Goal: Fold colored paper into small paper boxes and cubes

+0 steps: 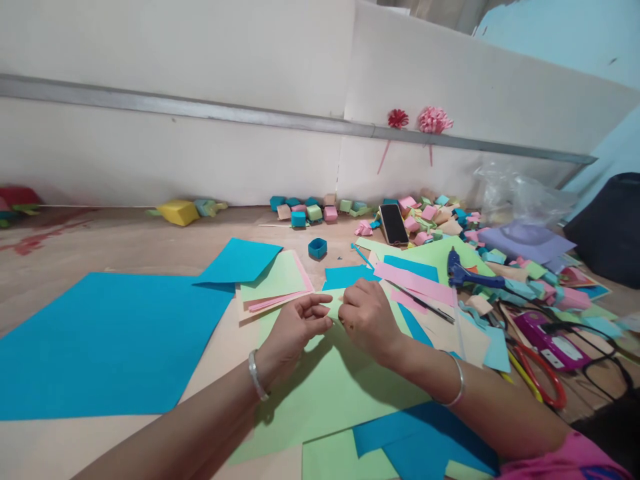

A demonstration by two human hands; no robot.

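My left hand (pixel 295 323) is above a large light green sheet (pixel 345 393), its fingers curled toward the thumb. My right hand (pixel 369 319) is closed in a pinch just to the right, fingertips almost meeting the left ones. Something small and pale may be between the fingertips, but it blends with the green paper behind. Beyond the hands stands a small blue open paper box (pixel 317 249). Left of them is a stack of pastel sheets (pixel 273 283), partly under a blue sheet (pixel 240 260).
A large blue sheet (pixel 115 347) covers the left. On the right are black-handled tweezers (pixel 425 303), a blue glue gun (pixel 470 273), red-handled scissors (pixel 545 380), a purple box (pixel 550 340) and a phone (pixel 393 224). Several small paper cubes (pixel 314 213) line the wall.
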